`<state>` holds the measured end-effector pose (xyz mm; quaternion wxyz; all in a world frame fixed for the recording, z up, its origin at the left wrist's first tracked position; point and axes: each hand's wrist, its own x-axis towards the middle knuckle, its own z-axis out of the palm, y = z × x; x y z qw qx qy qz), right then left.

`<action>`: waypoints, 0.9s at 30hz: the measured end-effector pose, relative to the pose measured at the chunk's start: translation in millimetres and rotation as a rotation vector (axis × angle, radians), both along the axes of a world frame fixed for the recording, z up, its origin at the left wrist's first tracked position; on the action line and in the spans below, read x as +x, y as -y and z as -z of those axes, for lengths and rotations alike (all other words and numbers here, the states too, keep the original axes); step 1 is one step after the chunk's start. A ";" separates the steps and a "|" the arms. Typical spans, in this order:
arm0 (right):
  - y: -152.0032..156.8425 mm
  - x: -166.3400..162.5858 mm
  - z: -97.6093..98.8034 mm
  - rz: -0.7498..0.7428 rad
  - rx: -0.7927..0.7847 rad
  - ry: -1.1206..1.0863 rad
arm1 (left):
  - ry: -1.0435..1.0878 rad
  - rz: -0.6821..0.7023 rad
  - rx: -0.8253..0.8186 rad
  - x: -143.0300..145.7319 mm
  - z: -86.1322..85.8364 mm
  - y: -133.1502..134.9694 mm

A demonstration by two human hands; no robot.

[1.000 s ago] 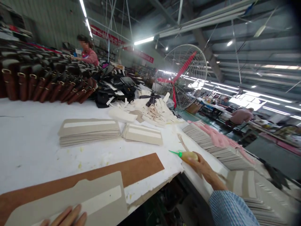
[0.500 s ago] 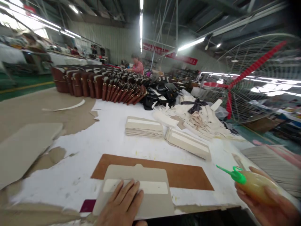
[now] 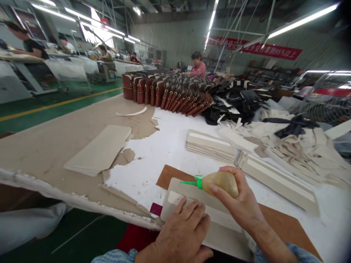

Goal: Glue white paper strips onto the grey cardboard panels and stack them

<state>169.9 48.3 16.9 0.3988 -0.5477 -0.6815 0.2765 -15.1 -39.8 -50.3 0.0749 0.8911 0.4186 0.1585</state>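
One squeeze bottle (image 3: 218,182) was gripped in the right hand (image 3: 242,201), nozzle (image 3: 189,182) over a beige panel (image 3: 227,235). I observed the left hand (image 3: 185,232) spread flat on that panel, on the worktop (image 3: 156,146).

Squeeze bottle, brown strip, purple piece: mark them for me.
Squeeze bottle (image 3: 220,179), head view: on its yellowish body.
Brown strip (image 3: 285,224), head view: on its right part.
Purple piece (image 3: 156,209), head view: on its middle.

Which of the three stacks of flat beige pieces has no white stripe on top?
The left stack, on the brown table covering. Its top is plain, while the middle stack and the right stack each show a white stripe.
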 end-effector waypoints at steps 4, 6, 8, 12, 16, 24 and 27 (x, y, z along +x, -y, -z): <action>-7.7 -14.8 2.2 -0.076 0.081 0.114 | 0.006 -0.007 0.009 0.3 0.5 -0.9; -9.6 -19.2 2.1 -0.119 0.131 0.146 | 0.011 -0.017 0.020 0.8 2.4 -1.1; -11.0 -22.9 1.4 -0.150 0.160 0.175 | 0.012 -0.025 0.045 1.7 4.5 -1.3; -13.0 -28.5 -1.4 -0.168 0.161 0.212 | 0.006 -0.032 0.085 2.9 6.4 -1.6; -13.6 -34.2 -8.1 -0.153 0.130 0.268 | 0.011 -0.036 0.114 2.9 6.6 -1.8; -14.9 -46.2 -28.5 -0.224 0.253 0.382 | -0.005 -0.023 0.131 2.0 12.3 -2.3; -16.4 -47.4 -31.5 -0.268 0.299 0.407 | 0.004 -0.026 0.157 1.4 12.9 -2.3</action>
